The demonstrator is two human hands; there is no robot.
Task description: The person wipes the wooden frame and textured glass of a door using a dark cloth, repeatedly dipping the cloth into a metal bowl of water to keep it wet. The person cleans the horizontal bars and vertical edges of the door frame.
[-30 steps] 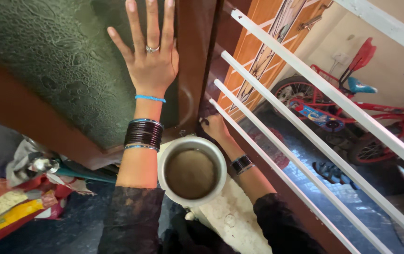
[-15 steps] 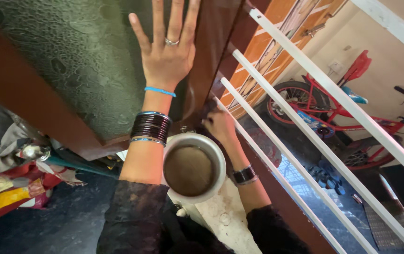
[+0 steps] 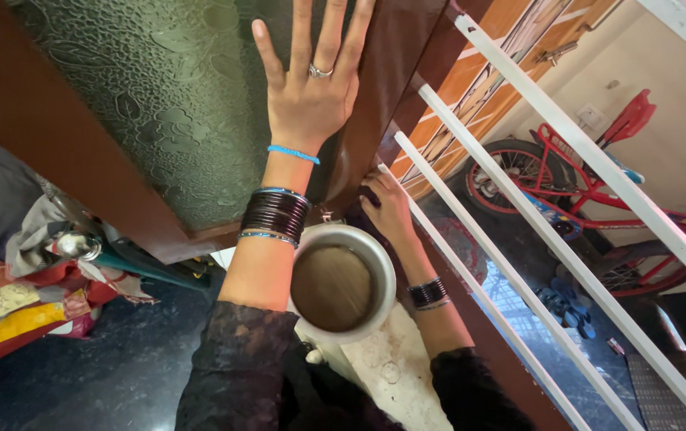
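Observation:
My left hand (image 3: 311,104) lies flat, fingers spread, on the green textured glass (image 3: 167,104) of a window leaf with a dark wooden frame (image 3: 383,80). It wears a ring, a blue thread and dark bangles. My right hand (image 3: 393,211) is curled at the frame's lower edge, its fingers around a small dark latch that is mostly hidden. Between my forearms a round metal pot (image 3: 343,287) of brown liquid stands on a pale stone sill (image 3: 395,359).
White slanted grille bars (image 3: 519,215) close the opening on the right. Beyond them are a red bicycle (image 3: 590,175), sandals (image 3: 563,307) on a dark floor and an orange panelled door (image 3: 503,48). A pile of colourful cloth and bags (image 3: 31,279) lies at the left.
My right hand has slid a little up the frame's edge and its fingers have closed more around the latch. My left hand stays flat on the glass. The view has shifted slightly.

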